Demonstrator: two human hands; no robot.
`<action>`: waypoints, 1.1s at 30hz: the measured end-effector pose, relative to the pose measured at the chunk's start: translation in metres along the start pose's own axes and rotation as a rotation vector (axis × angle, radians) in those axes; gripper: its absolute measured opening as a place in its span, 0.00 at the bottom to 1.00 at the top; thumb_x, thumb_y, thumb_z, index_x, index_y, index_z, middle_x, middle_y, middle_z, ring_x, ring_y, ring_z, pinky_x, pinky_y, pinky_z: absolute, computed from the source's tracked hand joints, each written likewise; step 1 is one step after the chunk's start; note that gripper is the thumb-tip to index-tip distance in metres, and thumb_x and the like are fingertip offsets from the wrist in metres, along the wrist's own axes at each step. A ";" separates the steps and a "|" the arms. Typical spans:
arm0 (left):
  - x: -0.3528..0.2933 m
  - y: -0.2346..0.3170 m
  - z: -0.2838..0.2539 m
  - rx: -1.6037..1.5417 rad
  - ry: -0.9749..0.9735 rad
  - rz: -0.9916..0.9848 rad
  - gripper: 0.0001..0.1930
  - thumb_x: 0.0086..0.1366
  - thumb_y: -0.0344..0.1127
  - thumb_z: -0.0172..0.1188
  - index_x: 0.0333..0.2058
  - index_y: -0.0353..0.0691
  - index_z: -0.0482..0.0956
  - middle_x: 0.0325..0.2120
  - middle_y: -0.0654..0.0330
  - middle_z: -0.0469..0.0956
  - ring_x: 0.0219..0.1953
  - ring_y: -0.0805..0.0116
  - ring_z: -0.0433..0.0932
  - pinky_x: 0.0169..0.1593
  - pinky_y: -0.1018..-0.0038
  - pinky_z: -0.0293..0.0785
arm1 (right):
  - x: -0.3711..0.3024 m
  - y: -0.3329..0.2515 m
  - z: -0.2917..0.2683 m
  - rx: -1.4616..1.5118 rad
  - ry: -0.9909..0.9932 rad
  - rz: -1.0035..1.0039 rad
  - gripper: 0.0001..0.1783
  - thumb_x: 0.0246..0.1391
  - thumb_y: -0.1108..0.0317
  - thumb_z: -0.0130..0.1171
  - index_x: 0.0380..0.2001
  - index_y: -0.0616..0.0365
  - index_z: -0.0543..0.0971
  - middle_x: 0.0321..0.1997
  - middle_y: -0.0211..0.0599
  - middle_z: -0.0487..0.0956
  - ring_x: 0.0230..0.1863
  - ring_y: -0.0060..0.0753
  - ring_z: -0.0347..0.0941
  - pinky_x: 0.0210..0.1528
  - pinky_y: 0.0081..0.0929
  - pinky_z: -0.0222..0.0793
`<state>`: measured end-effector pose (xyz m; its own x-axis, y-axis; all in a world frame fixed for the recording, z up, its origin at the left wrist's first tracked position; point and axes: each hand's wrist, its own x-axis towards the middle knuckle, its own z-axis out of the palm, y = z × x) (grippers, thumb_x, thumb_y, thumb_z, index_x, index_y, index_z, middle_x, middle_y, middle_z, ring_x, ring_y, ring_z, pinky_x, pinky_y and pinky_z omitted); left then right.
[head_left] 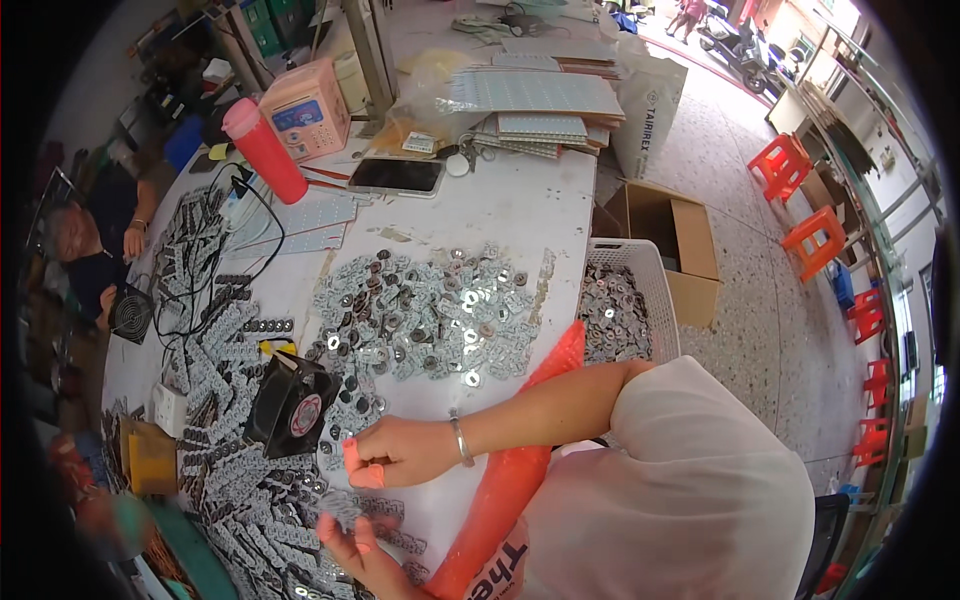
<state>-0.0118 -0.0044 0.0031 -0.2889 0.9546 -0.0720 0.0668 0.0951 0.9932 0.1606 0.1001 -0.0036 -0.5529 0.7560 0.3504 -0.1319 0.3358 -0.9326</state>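
My right hand [405,452], with a silver bangle at its wrist and orange finger covers, hovers over the white table with its fingers curled together. Whether anything small sits between its fingertips is hidden. Below it, my left hand [368,562], also in orange finger covers, holds a blurred grey strip of small parts [343,508] at its fingertips. Around the left hand lie many similar grey strips [280,530]. A black fan [292,405] stands just beyond the right hand. Farther up spreads a pile of loose small metal parts [425,315] with round dark or shiny centres.
A phone [397,177], a red bottle [265,150], a pink box [305,108] and stacked boards [540,95] occupy the far table. Beside the table edge are a white basket of parts [615,315] and a cardboard box [690,250]. Another person [95,230] sits across.
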 end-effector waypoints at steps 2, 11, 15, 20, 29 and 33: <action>-0.001 -0.011 -0.002 0.052 -0.024 0.048 0.18 0.61 0.26 0.48 0.50 0.35 0.63 0.32 0.60 0.71 0.24 0.76 0.67 0.30 0.79 0.65 | -0.003 0.004 0.005 -0.056 -0.051 -0.021 0.09 0.52 0.66 0.55 0.26 0.61 0.74 0.24 0.40 0.74 0.25 0.39 0.71 0.29 0.32 0.66; -0.002 -0.013 -0.012 0.349 -0.114 0.181 0.11 0.64 0.33 0.52 0.42 0.35 0.69 0.23 0.65 0.70 0.20 0.80 0.64 0.24 0.82 0.60 | -0.006 0.004 0.003 -0.078 -0.178 -0.048 0.08 0.54 0.66 0.53 0.26 0.59 0.72 0.24 0.38 0.72 0.26 0.43 0.70 0.27 0.35 0.65; -0.003 -0.013 -0.015 0.271 -0.087 0.145 0.10 0.64 0.33 0.53 0.41 0.34 0.70 0.21 0.65 0.71 0.18 0.80 0.64 0.23 0.83 0.59 | -0.008 0.007 0.003 -0.313 -0.152 -0.083 0.08 0.54 0.66 0.54 0.27 0.59 0.72 0.24 0.38 0.72 0.27 0.44 0.71 0.28 0.36 0.65; -0.002 -0.007 -0.013 0.326 -0.058 0.113 0.11 0.64 0.34 0.55 0.41 0.34 0.72 0.18 0.66 0.71 0.17 0.81 0.63 0.22 0.83 0.60 | 0.000 -0.001 -0.004 -0.068 -0.087 0.015 0.13 0.55 0.62 0.52 0.25 0.62 0.73 0.26 0.43 0.74 0.30 0.47 0.72 0.32 0.38 0.66; 0.000 -0.003 -0.010 0.545 -0.222 0.372 0.10 0.60 0.33 0.59 0.35 0.32 0.77 0.15 0.64 0.70 0.19 0.80 0.62 0.22 0.79 0.59 | -0.009 0.007 -0.009 -0.153 -0.362 0.022 0.14 0.54 0.60 0.54 0.25 0.61 0.76 0.22 0.42 0.76 0.26 0.47 0.72 0.30 0.35 0.66; -0.005 0.008 -0.011 0.596 -0.228 0.226 0.09 0.58 0.33 0.60 0.34 0.33 0.78 0.16 0.58 0.72 0.19 0.73 0.67 0.23 0.75 0.64 | -0.007 0.007 -0.013 -0.043 -0.505 0.114 0.15 0.56 0.58 0.54 0.25 0.61 0.74 0.20 0.41 0.74 0.25 0.46 0.72 0.29 0.37 0.66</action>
<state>-0.0201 -0.0113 0.0127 -0.0012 0.9988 0.0495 0.6358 -0.0374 0.7709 0.1739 0.1045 -0.0118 -0.8911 0.4275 0.1519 -0.0199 0.2977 -0.9545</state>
